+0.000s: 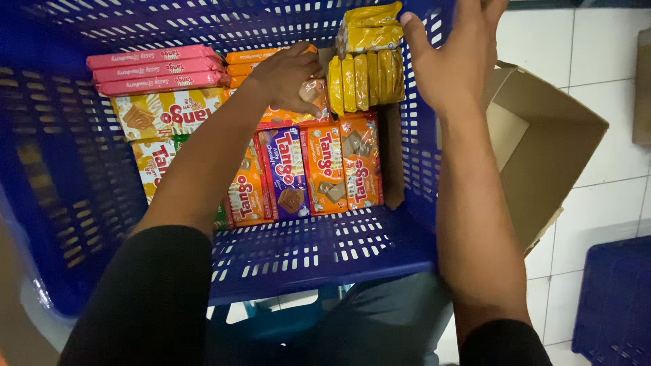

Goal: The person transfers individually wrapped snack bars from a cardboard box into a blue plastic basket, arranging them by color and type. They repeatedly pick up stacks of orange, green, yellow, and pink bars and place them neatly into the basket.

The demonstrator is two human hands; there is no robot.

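Reaching: the person's left hand [290, 74] goes down into a blue plastic crate [319, 251] and rests on an orange wafer packet [313, 95] near the crate's far middle.
Left hand grip: fingers curled over the orange packet, closed on it (whether it is lifted clear of the packs below cannot be told).
Right hand: the right hand [451, 57] sits on the crate's right wall, palm against the slotted plastic, thumb inside and spread wide; the fingertips run out of view at the top, and nothing shows in it.
Packet position: the held packet lies just left of the yellow packs [366, 81] and above the front row of wafer packs.
Front row: orange and purple wafer packs [305, 173] stand side by side, touching, along the near part of the crate floor.
Left side: pink packs [156, 69] are stacked at the far left, with larger yellow-and-white wafer packs [163, 115] just in front of them.
Outside the crate: an open cardboard box [549, 135] sits on the white tiled floor [603, 196], touching the crate's right wall; the corner of another blue crate [617, 298] shows at lower right.
Sleeves: both arms wear dark sleeves pushed up.
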